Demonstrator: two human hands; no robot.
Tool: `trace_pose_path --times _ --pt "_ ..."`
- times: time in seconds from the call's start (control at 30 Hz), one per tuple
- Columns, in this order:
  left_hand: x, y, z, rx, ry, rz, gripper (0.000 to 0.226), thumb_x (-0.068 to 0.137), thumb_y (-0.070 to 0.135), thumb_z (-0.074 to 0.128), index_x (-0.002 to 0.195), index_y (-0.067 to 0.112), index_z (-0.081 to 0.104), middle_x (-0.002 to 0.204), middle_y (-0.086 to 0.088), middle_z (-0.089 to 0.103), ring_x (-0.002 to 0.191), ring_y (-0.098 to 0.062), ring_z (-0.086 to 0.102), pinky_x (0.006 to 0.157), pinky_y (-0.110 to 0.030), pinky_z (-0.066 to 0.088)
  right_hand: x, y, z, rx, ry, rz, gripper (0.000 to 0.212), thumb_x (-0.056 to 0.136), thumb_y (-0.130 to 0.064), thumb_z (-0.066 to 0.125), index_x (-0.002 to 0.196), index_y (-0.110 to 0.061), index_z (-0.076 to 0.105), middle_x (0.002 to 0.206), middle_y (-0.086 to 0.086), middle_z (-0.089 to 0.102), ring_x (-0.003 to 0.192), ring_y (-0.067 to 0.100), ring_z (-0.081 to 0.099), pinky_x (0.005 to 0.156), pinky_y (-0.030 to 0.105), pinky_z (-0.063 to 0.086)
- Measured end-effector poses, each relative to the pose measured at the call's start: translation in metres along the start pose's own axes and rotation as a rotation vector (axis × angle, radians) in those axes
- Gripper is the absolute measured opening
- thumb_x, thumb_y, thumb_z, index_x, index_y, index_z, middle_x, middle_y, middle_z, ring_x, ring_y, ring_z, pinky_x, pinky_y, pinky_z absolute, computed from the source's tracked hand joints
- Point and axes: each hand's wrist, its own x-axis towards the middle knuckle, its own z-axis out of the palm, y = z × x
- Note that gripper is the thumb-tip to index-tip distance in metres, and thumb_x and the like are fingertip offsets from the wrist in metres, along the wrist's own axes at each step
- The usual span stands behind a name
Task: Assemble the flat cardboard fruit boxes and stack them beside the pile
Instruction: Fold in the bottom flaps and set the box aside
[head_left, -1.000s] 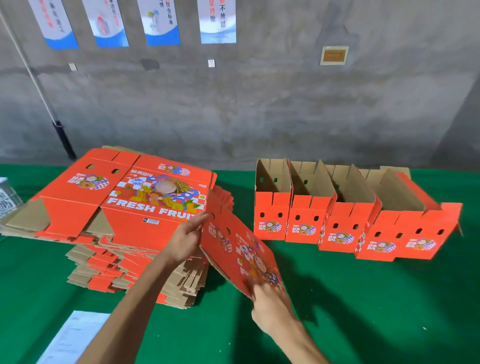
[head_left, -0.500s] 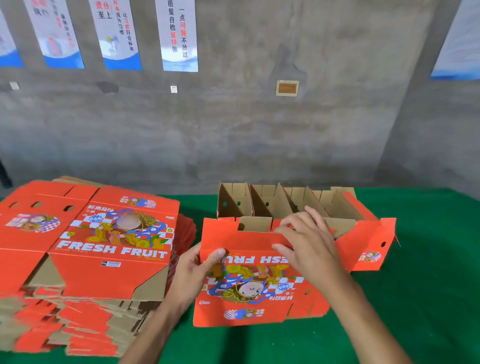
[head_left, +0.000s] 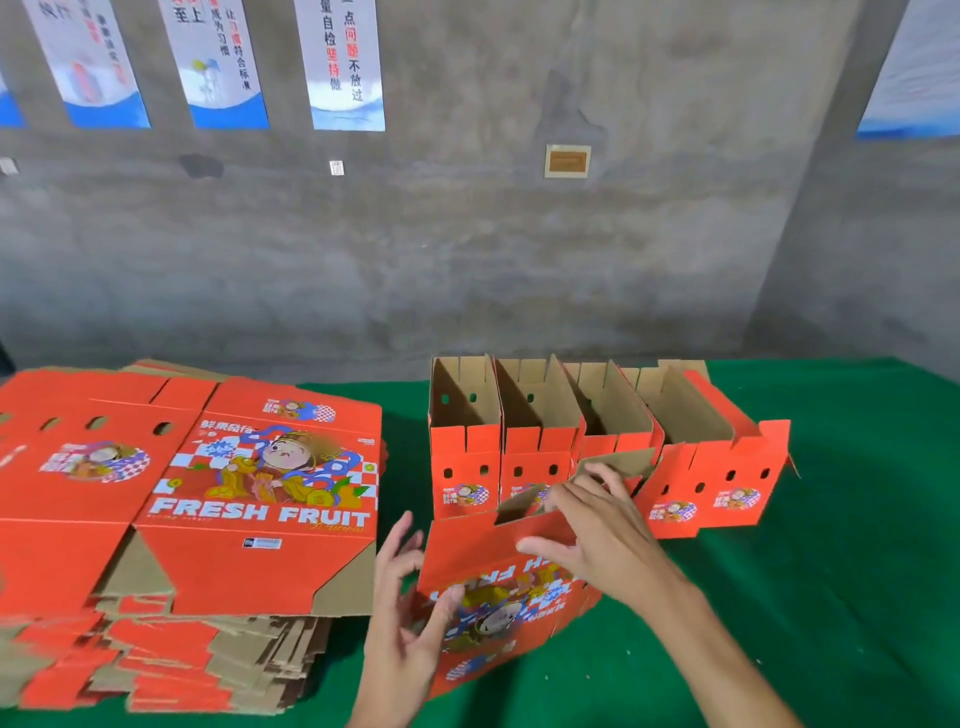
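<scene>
A tall pile of flat orange fruit boxes (head_left: 218, 519) lies at the left, its top sheet printed FRESH FRUIT. In front of me stands one box being worked (head_left: 498, 597), print upside down, partly opened up. My left hand (head_left: 410, 603) touches its left edge with spread fingers, thumb on the printed face. My right hand (head_left: 597, 525) lies over its top flap, fingers bent over the cardboard edge. Behind it a row of several assembled open-topped boxes (head_left: 597, 447) stands side by side on the green table (head_left: 831, 571).
A grey concrete wall with hanging posters (head_left: 343, 67) rises right behind the table. Green table surface shows to the right of the assembled row and in front of my right forearm.
The flat box was pulled off the pile and turned print-side toward me. It now stands more upright and narrower, with its top flap lifting under my right hand; my left hand's fingers have spread.
</scene>
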Motion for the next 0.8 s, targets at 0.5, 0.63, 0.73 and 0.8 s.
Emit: trace_pose_path --times 0.5,0.63,0.73,0.8 --pt "0.016 0.029 0.016 0.050 -0.488 -0.109 0.062 0.099 0.037 0.070 0.152 0.050 0.040 0.163 0.020 0.034 0.150 -0.006 0.036 0.118 -0.025 0.037 -0.011 0.013 0.005 0.050 -0.153 -0.040 0.077 0.066 -0.103 0.044 0.078 -0.028 0.053 0.092 -0.015 0.074 0.119 0.001 0.057 0.128 0.041 0.005" --pt "0.030 0.019 0.007 0.507 -0.538 0.024 0.069 0.085 0.081 0.057 0.147 0.055 0.038 0.158 0.047 0.006 0.148 0.019 0.006 0.111 -0.004 0.027 -0.019 0.020 -0.001 -0.042 -0.159 -0.015 0.083 0.068 -0.104 0.039 0.076 -0.024 0.059 0.078 -0.012 0.068 0.099 0.003 0.060 0.127 0.039 0.011" --pt "0.027 0.011 0.013 0.680 -0.448 -0.007 0.085 0.081 0.096 0.037 0.155 0.055 0.027 0.156 0.048 0.002 0.142 0.028 -0.001 0.121 -0.023 0.030 -0.027 0.022 -0.005 -0.108 -0.122 0.083 0.084 0.077 -0.100 0.028 0.067 -0.024 0.063 0.060 -0.007 0.061 0.085 0.014 0.054 0.106 0.034 0.037" --pt "0.020 0.005 0.022 0.693 -0.366 -0.119 0.096 0.075 0.102 0.030 0.158 0.056 0.012 0.164 0.036 0.006 0.150 0.017 0.007 0.119 -0.035 0.036 -0.031 0.020 -0.007 -0.204 -0.064 0.091 0.084 0.089 -0.091 0.021 0.057 -0.024 0.059 0.052 -0.007 0.058 0.068 0.016 0.049 0.081 0.031 0.045"
